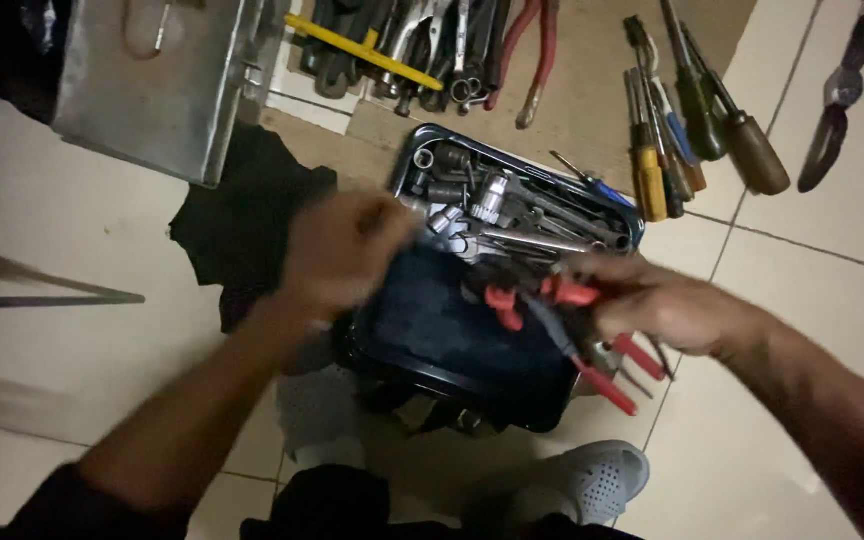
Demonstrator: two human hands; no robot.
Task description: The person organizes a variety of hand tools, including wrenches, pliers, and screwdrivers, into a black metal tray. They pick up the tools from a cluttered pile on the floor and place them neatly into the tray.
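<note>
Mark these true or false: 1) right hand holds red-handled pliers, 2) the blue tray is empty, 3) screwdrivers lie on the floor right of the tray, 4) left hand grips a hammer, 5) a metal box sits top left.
1. True. The right hand holds red-handled pliers over the blue tray.
2. False. Its far end holds sockets and wrenches.
3. True. A row of screwdrivers lies on the floor right of the tray.
4. False. The left hand is motion-blurred above the tray's left edge; no hammer shows, and what its fingers hold, if anything, cannot be told.
5. True. A grey metal box sits top left.
</note>
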